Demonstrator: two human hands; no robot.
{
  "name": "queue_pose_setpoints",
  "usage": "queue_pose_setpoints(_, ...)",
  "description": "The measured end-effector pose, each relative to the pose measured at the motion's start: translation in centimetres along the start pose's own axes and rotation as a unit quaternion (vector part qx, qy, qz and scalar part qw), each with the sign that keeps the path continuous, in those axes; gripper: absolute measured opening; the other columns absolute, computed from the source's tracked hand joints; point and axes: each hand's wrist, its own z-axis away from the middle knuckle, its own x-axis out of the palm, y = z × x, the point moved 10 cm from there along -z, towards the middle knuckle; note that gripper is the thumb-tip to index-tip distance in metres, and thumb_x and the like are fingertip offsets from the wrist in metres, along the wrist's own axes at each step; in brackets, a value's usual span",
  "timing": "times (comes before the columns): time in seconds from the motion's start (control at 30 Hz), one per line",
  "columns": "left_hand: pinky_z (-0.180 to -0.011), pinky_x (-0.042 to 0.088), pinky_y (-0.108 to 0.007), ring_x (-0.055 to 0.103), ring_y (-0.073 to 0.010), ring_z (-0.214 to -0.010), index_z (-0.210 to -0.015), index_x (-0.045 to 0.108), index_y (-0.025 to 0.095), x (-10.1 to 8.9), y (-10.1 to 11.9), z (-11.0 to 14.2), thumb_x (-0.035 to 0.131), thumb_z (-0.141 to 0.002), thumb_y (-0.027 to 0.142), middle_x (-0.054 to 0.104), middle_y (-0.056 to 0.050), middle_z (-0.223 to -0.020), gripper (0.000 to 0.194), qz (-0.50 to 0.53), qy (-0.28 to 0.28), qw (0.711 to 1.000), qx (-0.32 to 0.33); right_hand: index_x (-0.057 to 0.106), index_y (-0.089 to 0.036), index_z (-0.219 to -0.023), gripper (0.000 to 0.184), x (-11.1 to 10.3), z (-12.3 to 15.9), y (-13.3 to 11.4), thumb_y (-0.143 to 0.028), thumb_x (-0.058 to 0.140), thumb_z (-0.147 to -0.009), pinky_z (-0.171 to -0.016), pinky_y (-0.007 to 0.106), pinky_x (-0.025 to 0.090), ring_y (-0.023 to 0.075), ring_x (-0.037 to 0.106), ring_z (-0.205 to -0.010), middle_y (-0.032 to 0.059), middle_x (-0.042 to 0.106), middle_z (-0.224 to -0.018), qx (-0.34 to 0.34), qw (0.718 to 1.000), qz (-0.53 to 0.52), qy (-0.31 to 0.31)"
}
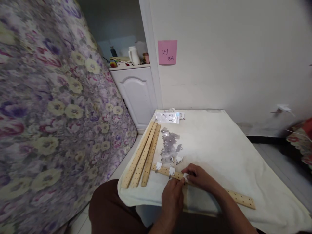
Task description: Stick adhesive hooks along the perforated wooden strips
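Note:
A pale wooden strip with rows of holes (pixel 240 199) lies aslant near the front of the cloth-covered table. Two white hooks sit on its left part, one hook (pixel 158 166) near the end and another hook (pixel 172 171) farther along. My right hand (pixel 200 177) is closed around a third white adhesive hook (pixel 186 176) over the strip, fingers and thumb on either side of it. From the front, my left hand (pixel 172 194) pinches at the lower edge of the same hook. Its fingertips are partly hidden.
Three more perforated wooden strips (pixel 149 159) lie side by side on the left. Several clear-backed hooks (pixel 169 143) are spread beside them, with a white hook (pixel 179 160) nearer. A clear package (pixel 167 117) is at the back. A floral curtain (pixel 73 110) hangs left.

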Motion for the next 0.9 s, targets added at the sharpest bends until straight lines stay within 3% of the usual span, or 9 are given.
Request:
queue_pose_setpoints(0.5, -0.078, 0.05, -0.033, 0.057, -0.0202, -0.094, -0.122, 0.052, 0.022, -0.1, -0.5, 0.5, 0.041, -0.084, 0.007, 0.061, -0.008, -0.102, 0.042, 0.041, 0.009, 0.999, -0.012, 0.066, -0.017, -0.106, 0.036, -0.2, 0.4, 0.1, -0.015, 0.051, -0.074, -0.077, 0.032, 0.046, 0.0192, 0.06, -0.083, 0.0068, 0.065, -0.095, -0.014, 0.999, -0.029, 0.008)
queue_pose_setpoints(0.67, -0.079, 0.051, -0.034, 0.058, -0.0197, -0.094, -0.122, 0.051, 0.022, -0.5, -0.5, 0.4, 0.04, -0.087, 0.01, 0.062, -0.008, -0.102, 0.039, 0.043, 0.031, 0.998, -0.015, 0.065, -0.015, -0.104, 0.032, -0.9, 0.5, 0.0, -0.015, 0.048, -0.077, -0.082, 0.033, 0.047, 0.0196, 0.061, -0.088, 0.0081, 0.066, -0.096, -0.022, 0.998, -0.052, 0.036)
queue_pose_setpoints(0.9, -0.079, 0.05, -0.033, 0.057, -0.0192, -0.092, -0.121, 0.052, 0.021, -0.6, -0.5, 0.4, 0.04, -0.085, 0.008, 0.062, -0.007, -0.1, 0.04, 0.054, 0.033, 0.998, -0.006, 0.064, -0.016, -0.102, 0.03, -1.0, 0.9, 0.6, -0.018, 0.056, -0.073, -0.072, 0.03, 0.047, 0.0172, 0.06, -0.077, 0.0057, 0.065, -0.09, 0.012, 0.997, -0.067, 0.046)
